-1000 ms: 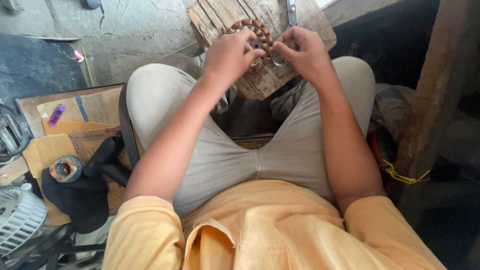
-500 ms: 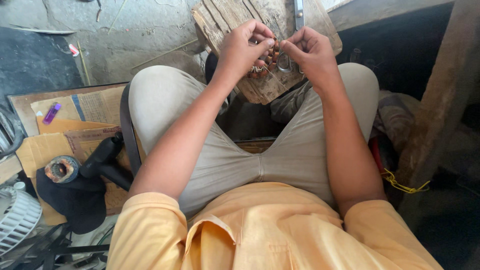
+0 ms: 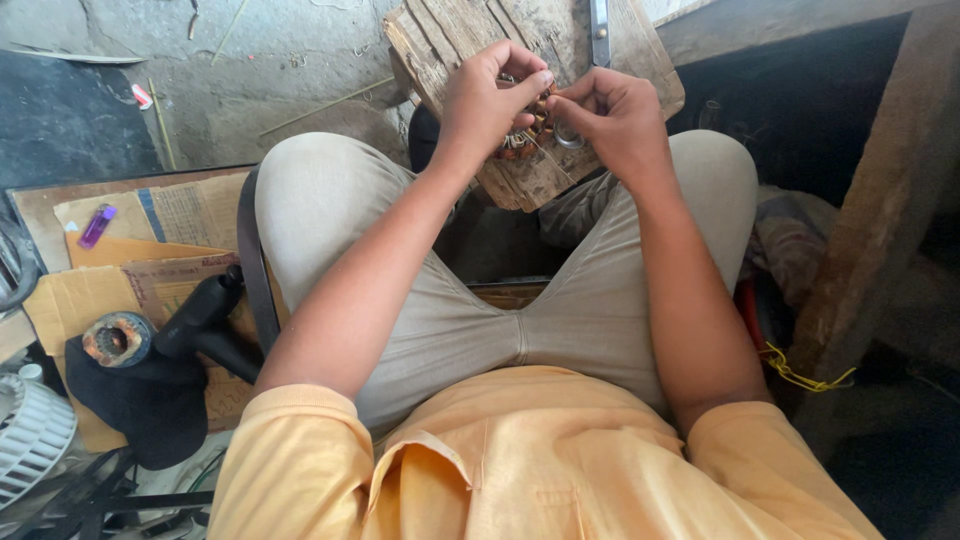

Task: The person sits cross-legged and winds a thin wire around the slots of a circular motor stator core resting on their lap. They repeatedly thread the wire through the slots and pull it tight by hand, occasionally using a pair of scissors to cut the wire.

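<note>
A small ring wound with copper wire (image 3: 522, 140) rests on a weathered wooden block (image 3: 440, 45) between my knees. My left hand (image 3: 488, 100) curls over it from the left and grips it, hiding most of it. My right hand (image 3: 612, 118) meets the left one at the fingertips and pinches the ring's right side, where a thin metal loop (image 3: 568, 141) shows below the fingers. Both forearms reach forward over my beige trousers.
A metal tool (image 3: 600, 30) lies on the block's far end. On cardboard at left lie a purple lighter (image 3: 97, 226), a black handled tool (image 3: 200, 312) and a second copper-wound core (image 3: 117, 339). A white fan grille (image 3: 30, 430) sits bottom left. A wooden post (image 3: 880, 200) stands at right.
My hands have drawn closer together until the fingertips meet, and they now cover most of the wound ring that showed between them a second ago.
</note>
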